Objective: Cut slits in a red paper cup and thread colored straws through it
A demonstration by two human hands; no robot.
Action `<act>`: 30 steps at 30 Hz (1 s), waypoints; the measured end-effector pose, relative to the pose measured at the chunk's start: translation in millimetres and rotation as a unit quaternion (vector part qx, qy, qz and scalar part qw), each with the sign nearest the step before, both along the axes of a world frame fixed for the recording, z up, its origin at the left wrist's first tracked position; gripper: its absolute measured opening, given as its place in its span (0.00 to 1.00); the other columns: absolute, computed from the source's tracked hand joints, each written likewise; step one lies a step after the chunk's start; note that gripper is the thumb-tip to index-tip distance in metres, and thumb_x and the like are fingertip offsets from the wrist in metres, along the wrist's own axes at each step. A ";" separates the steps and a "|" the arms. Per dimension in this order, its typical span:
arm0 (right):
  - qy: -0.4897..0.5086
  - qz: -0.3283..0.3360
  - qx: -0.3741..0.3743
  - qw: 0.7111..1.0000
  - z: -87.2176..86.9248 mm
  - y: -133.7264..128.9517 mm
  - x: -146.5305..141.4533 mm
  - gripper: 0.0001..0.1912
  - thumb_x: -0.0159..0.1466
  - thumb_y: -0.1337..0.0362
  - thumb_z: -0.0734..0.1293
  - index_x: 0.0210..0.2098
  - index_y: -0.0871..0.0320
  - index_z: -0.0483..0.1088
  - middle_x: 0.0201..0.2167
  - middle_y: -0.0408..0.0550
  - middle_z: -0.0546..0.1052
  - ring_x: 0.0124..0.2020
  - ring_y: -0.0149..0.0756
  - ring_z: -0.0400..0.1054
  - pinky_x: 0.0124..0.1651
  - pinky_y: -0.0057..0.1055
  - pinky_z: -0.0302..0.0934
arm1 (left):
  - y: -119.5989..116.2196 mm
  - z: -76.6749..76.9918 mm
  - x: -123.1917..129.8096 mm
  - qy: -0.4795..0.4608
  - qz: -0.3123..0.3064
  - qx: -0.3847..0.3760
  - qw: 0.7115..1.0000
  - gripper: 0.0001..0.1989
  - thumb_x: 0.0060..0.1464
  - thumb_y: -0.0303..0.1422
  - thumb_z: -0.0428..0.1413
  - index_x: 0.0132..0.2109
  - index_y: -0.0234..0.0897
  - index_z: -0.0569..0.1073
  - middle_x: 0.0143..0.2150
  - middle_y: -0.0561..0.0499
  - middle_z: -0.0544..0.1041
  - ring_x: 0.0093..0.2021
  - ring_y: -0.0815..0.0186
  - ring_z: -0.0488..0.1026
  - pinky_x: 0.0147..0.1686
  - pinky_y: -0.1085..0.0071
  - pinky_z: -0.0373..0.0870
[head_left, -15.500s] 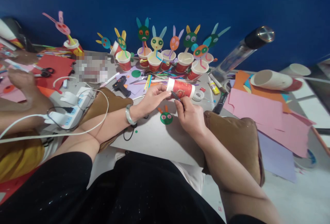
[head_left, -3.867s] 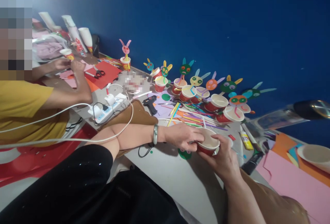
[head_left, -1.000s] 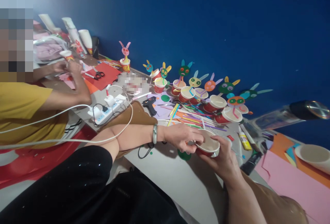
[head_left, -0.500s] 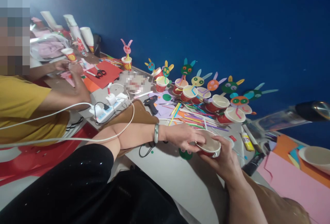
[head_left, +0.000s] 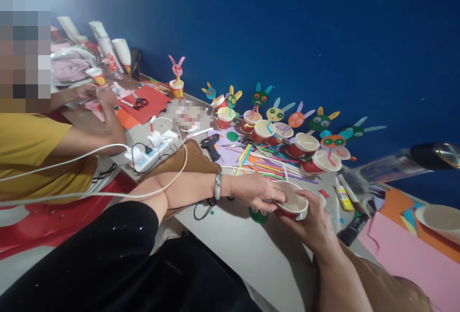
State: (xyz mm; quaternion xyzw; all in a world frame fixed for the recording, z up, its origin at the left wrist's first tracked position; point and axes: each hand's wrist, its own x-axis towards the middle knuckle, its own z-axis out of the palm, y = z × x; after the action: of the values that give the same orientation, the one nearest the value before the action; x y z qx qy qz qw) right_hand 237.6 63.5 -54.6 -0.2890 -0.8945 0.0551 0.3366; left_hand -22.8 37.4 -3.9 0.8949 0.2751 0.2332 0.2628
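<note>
A red and white paper cup (head_left: 293, 196) is between my two hands, its open top facing up towards me. My right hand (head_left: 316, 221) wraps round its right side and base. At the left rim, my left hand (head_left: 256, 192) grips the cup, with fingertips reaching over the edge to the inside; what they press there is hidden. A green paper disc (head_left: 258, 216) lies on the table just below my left hand. Beyond my hands, several coloured pipe cleaners or sticks (head_left: 276, 167) are strewn, and a black glue gun (head_left: 211, 146) rests on purple paper.
Several paper cups with rabbit-faced paper figures (head_left: 265, 131) line the blue wall. A power strip (head_left: 156, 151) with white cables sits left. At right are a clear bottle (head_left: 388, 166), a yellow glue bottle (head_left: 344, 198) and pink paper (head_left: 406, 254). A co-worker in a yellow shirt (head_left: 32, 154) works at far left.
</note>
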 end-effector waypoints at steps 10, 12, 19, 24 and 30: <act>-0.013 -0.023 -0.007 1.000 -0.3 -1.5 0.3 0.32 0.67 0.43 0.69 0.62 0.51 0.60 0.49 0.56 0.78 0.42 0.50 0.81 0.35 0.40 0.74 | -1.2 3.9 -2.6 0.076 -0.005 0.040 0.996 0.05 0.63 0.31 0.54 0.43 0.37 0.73 0.45 0.43 0.80 0.41 0.62 0.74 0.38 0.68 0.65; -0.016 -0.021 -0.004 1.000 1.8 -2.0 0.0 0.32 0.67 0.42 0.68 0.62 0.51 0.60 0.49 0.56 0.78 0.41 0.50 0.81 0.35 0.40 0.74 | -2.5 4.7 -2.6 0.081 -0.002 0.040 0.996 0.06 0.62 0.30 0.54 0.45 0.37 0.73 0.44 0.44 0.80 0.40 0.62 0.74 0.37 0.68 0.64; -0.029 -0.015 -0.011 0.999 3.0 -1.0 -0.3 0.31 0.66 0.44 0.69 0.61 0.51 0.60 0.49 0.56 0.78 0.42 0.51 0.81 0.36 0.41 0.75 | -3.2 9.8 -2.2 0.057 -0.025 0.031 0.998 0.04 0.65 0.30 0.53 0.41 0.37 0.73 0.50 0.42 0.80 0.45 0.62 0.76 0.40 0.69 0.65; -0.015 -0.032 -0.030 0.999 -7.1 0.7 3.9 0.34 0.64 0.44 0.71 0.62 0.50 0.60 0.50 0.56 0.78 0.43 0.53 0.81 0.37 0.42 0.74 | -3.4 7.0 -3.1 0.052 0.000 0.022 0.998 0.04 0.59 0.29 0.57 0.42 0.38 0.74 0.42 0.47 0.80 0.39 0.63 0.74 0.36 0.68 0.63; -0.035 -0.014 -0.051 0.998 6.8 -3.0 -0.7 0.32 0.63 0.47 0.73 0.60 0.50 0.60 0.50 0.56 0.79 0.45 0.54 0.81 0.40 0.45 0.75 | -3.1 4.3 -1.5 -0.004 -0.025 0.016 1.000 0.02 0.62 0.32 0.59 0.40 0.40 0.76 0.49 0.45 0.81 0.44 0.62 0.77 0.40 0.69 0.67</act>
State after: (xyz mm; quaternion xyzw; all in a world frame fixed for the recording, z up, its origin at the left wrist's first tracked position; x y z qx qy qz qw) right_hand 236.9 60.5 -47.8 -0.3198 -0.8978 0.0862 0.2902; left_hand -24.2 34.3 0.4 0.9046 0.2475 0.2347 0.2557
